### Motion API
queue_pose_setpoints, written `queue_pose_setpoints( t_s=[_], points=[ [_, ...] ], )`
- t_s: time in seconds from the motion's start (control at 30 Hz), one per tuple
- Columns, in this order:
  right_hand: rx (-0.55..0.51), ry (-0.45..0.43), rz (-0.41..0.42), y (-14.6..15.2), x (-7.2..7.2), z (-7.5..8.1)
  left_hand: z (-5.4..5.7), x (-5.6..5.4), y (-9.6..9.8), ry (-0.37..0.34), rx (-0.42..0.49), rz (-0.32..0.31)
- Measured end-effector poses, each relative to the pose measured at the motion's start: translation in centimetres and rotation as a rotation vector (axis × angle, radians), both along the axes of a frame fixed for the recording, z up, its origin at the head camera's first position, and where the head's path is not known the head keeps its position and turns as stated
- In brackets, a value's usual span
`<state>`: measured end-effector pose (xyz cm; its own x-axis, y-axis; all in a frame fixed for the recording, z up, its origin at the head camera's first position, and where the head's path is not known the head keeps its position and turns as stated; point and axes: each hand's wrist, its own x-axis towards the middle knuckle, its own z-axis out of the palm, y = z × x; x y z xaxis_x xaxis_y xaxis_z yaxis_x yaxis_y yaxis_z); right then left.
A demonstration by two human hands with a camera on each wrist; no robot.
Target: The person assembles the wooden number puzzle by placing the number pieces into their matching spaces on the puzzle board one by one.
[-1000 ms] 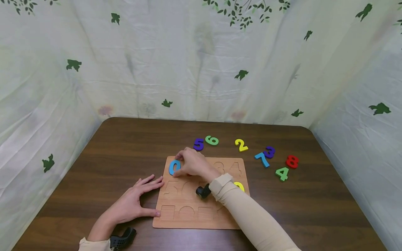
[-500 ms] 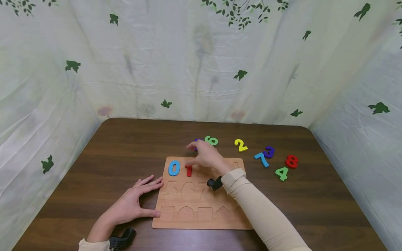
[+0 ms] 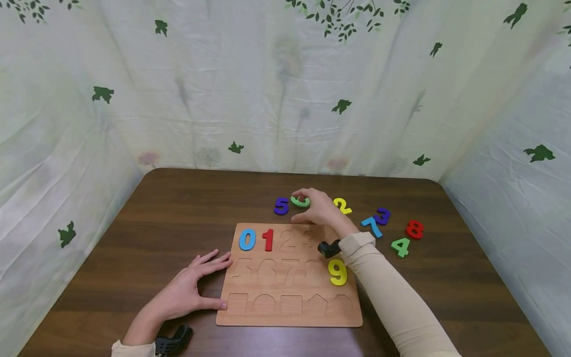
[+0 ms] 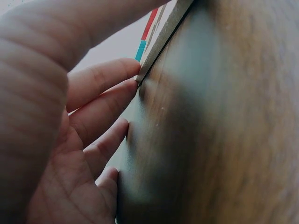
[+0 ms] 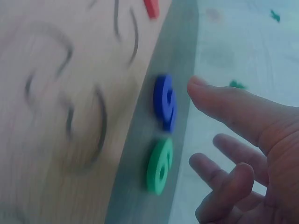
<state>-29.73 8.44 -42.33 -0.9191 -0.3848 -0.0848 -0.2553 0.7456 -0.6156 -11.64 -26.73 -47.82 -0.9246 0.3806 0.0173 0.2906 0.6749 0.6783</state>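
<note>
Green 6 near the right hand, partly under its fingers (thumb apart from them).

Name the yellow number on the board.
The 9: the other numbers on the board are the blue 0 and red 1; the yellow 2 lies off it.

The head view is bright, wrist views blurrier.

The left hand touched the left edge of the board; toward the far edge of the table, the right hand partly covered a green number
</note>
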Motion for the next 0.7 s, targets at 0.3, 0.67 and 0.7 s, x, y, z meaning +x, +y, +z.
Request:
queue_pose_setpoints(
  t_s=[0.3, 0.67, 0.7],
  points=[
    [0.033, 0.011, -0.033, 4.6, -1.1, -0.2, 0.0, 0.0, 0.0, -0.002, 0.001, 0.000],
    [0.043, 0.010, -0.068, 9.8, -1.9, -0.5, -0.1, 0.0, 0.0, 0.004, -0.012, 0.009],
    [0.045, 0.007, -0.069, 10.1, -2.0, -0.6, -0.1, 0.1, 0.0, 0.006, -0.011, 0.009]
  ],
)
